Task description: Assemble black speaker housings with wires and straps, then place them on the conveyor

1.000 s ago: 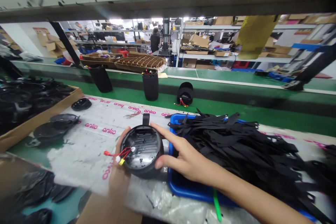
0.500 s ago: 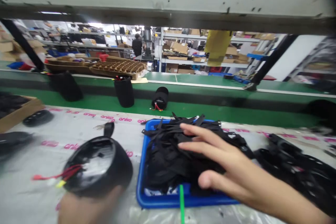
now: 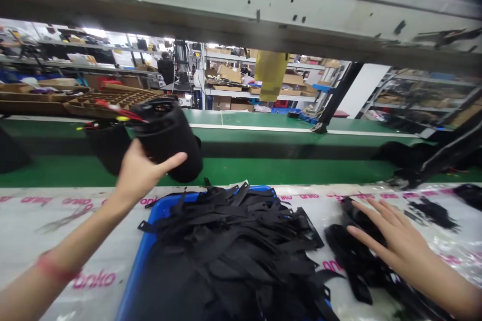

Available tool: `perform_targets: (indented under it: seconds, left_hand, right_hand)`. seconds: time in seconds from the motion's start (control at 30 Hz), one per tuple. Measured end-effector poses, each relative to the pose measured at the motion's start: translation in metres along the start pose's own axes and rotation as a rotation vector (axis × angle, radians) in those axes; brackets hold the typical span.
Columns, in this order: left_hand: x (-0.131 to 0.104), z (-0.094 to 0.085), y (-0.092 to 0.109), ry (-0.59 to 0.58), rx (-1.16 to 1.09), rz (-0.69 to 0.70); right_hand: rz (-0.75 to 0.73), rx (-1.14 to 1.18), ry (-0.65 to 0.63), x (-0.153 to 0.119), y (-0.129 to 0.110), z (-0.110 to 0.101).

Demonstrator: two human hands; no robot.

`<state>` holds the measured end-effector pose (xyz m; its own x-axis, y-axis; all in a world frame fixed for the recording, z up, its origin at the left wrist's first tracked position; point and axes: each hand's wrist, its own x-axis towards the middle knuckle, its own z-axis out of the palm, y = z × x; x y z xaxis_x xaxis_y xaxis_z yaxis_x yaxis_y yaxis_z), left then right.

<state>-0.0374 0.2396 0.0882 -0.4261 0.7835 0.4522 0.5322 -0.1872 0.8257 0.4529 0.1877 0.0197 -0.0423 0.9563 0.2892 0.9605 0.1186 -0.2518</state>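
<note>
My left hand (image 3: pixel 141 168) is around the lower side of a black cylindrical housing (image 3: pixel 175 143), its thumb stretched across the front. Red and yellow wire leads come out of the housing's open top, and it is tilted over the green belt. Behind my left hand a second black cylinder (image 3: pixel 107 145) stands on the belt, partly covered. My right hand (image 3: pixel 391 235) is open, fingers spread, over a pile of black ring-like parts (image 3: pixel 357 261) on the right; whether it touches them I cannot tell. Between my hands lies a heap of black straps (image 3: pixel 241 241) in a blue tray (image 3: pixel 131 271).
The green belt (image 3: pixel 286 173) runs across behind the printed plastic-covered worktop (image 3: pixel 48 241). Overhead is a wide metal beam (image 3: pixel 226 5). A cardboard divider tray (image 3: pixel 94 103) lies beyond the belt, and a dark post (image 3: pixel 339 95) rises on the right.
My left hand has carried the housing from low over the worktop up to the belt. My right hand has moved from the strap tray to the black parts. The view has turned right.
</note>
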Motion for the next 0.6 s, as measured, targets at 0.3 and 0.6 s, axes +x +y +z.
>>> perform_targets:
  seconds: [0.3, 0.6]
  left_hand:
    - [0.035, 0.142, -0.039, -0.417, 0.178, 0.15]
    - [0.028, 0.095, -0.05, -0.307, 0.781, 0.191]
  right_hand:
    - [0.131, 0.025, -0.119, 0.02, 0.021, 0.014]
    - [0.232, -0.046, -0.065, 0.027, 0.052, 0.023]
